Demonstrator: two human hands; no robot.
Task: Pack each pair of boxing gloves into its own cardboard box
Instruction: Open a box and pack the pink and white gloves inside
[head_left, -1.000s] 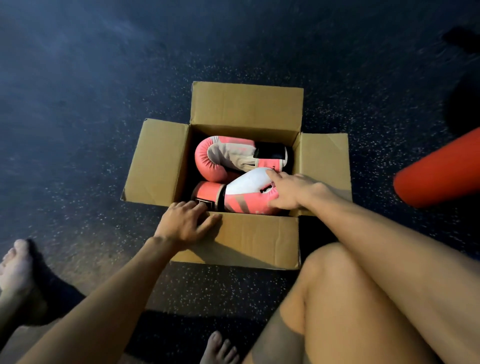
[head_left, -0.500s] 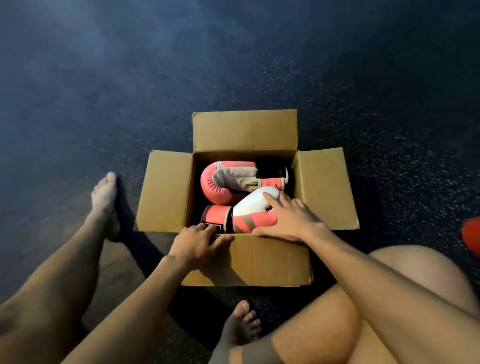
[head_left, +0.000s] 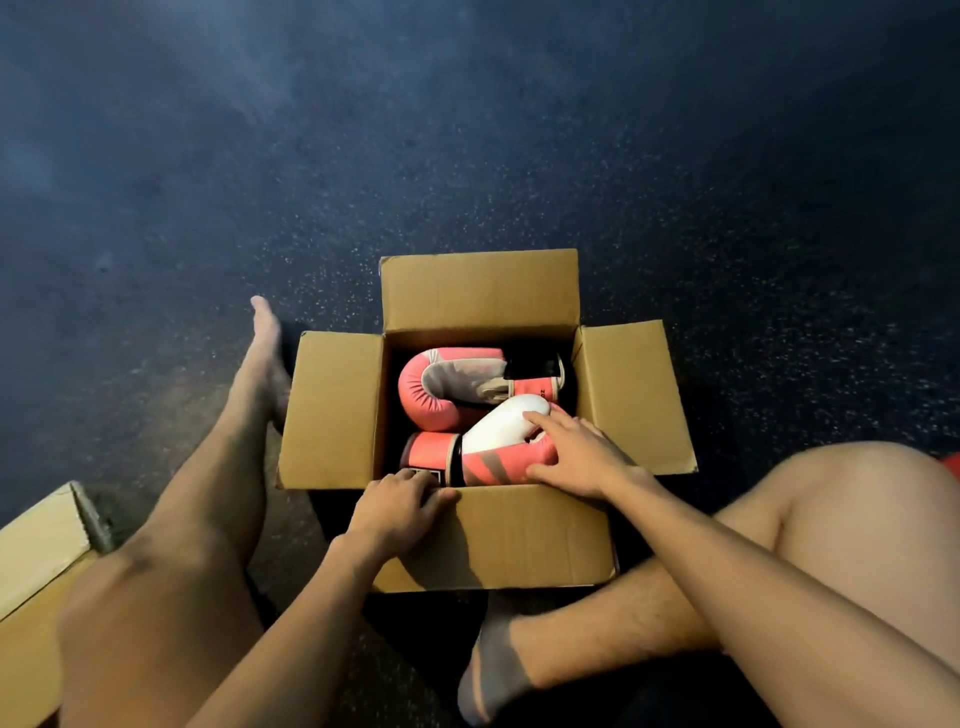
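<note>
On the dark speckled floor (head_left: 519, 156), between the person's bare legs, an open cardboard box (head_left: 332, 410) sits with all four flaps spread; two pink and white boxing gloves lie inside, the far glove (head_left: 441, 387) curled with its cuff to the right, the near glove (head_left: 498, 441) with its cuff to the left; the right hand (head_left: 576, 454) rests spread and flat on the near glove, fingers not curled around it; the left hand (head_left: 402, 501) curls over the box's near edge, its grip closed on the cardboard; a second box (head_left: 36, 561) shows at the near left.
</note>
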